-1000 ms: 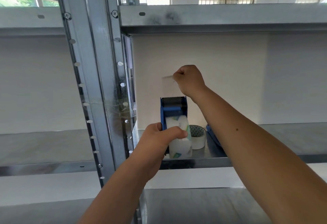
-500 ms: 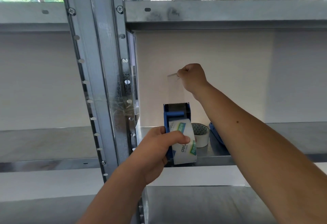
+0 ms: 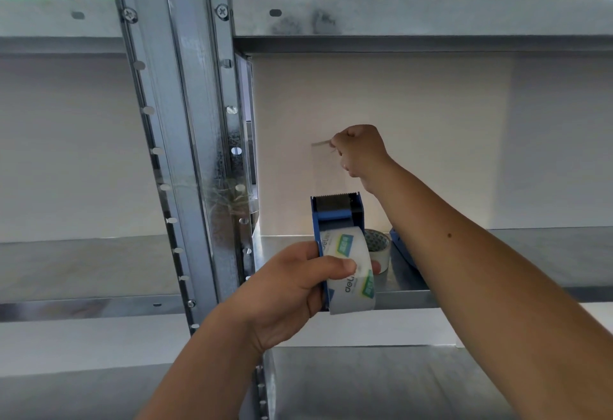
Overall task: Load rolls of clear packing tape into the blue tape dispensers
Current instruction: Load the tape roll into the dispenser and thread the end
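Left hand (image 3: pixel 292 287): forearm comes in from bottom left, angled up to centre. Fingers are curled round the tape dispenser (image 3: pixel 335 217), thumb lying across the front of the tape roll (image 3: pixel 351 267), one fingertip showing past the roll's right edge. Palm faces right.

Right hand (image 3: pixel 360 149): arm enters from the lower right and reaches diagonally up and forward, forearm crossing to the right of the left hand. It sits higher and further out than the left, directly above the dispenser. Fingers are bunched tight, back of hand to the camera, pinching the top end of the tape strip (image 3: pixel 326 167). Both arms bare.
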